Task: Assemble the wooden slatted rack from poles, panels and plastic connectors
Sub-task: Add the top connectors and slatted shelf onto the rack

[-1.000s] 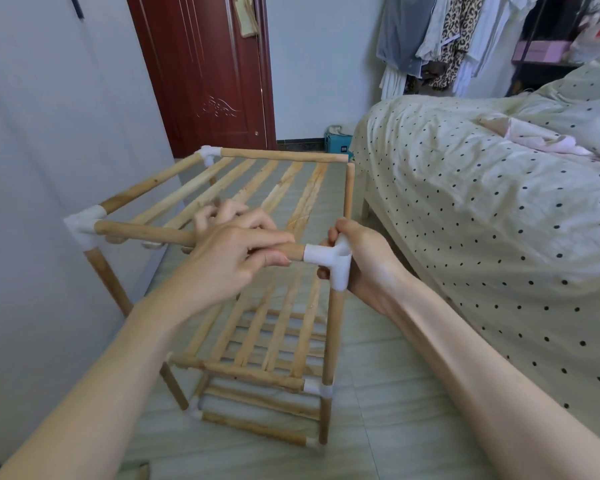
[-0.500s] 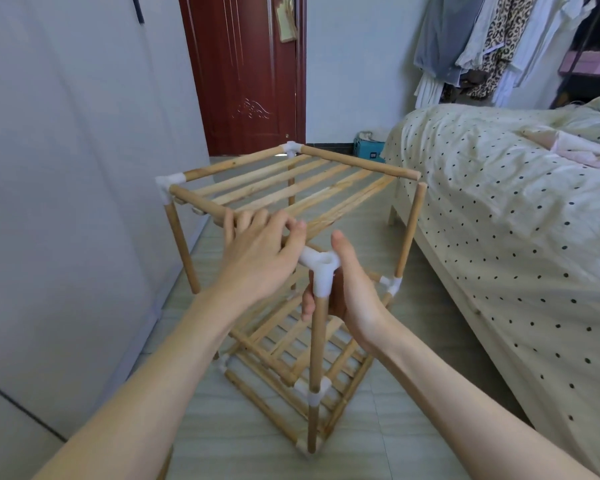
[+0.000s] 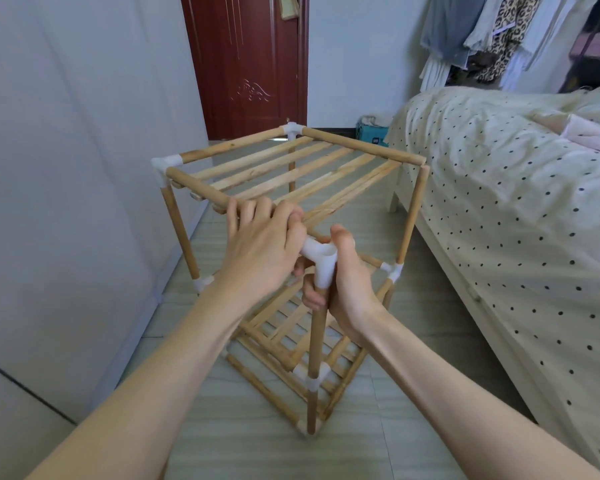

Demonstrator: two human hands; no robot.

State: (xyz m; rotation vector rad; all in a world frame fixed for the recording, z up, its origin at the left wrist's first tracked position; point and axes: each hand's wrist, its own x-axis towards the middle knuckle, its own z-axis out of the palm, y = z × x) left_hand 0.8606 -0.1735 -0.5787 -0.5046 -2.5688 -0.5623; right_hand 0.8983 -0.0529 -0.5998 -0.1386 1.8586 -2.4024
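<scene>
Wooden slatted rack (image 3: pixel 291 174) stands on the floor (image 3: pixel 222 445) beside the bed (image 3: pixel 499 202). Left hand (image 3: pixel 264 251) grips the top panel's front pole (image 3: pixel 201 190); right hand (image 3: pixel 347 282) grips the white corner connector (image 3: pixel 321 259) and upright pole (image 3: pixel 314 341).

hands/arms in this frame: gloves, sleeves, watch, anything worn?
Nothing worn that shows. The left hand and right hand are bare, with no gloves, rings or wristbands visible. Both forearms are uncovered from the wrist down to the frame edge, so no sleeve or cuff appears in the head view. No watch, tape or markers on either wrist.
</scene>
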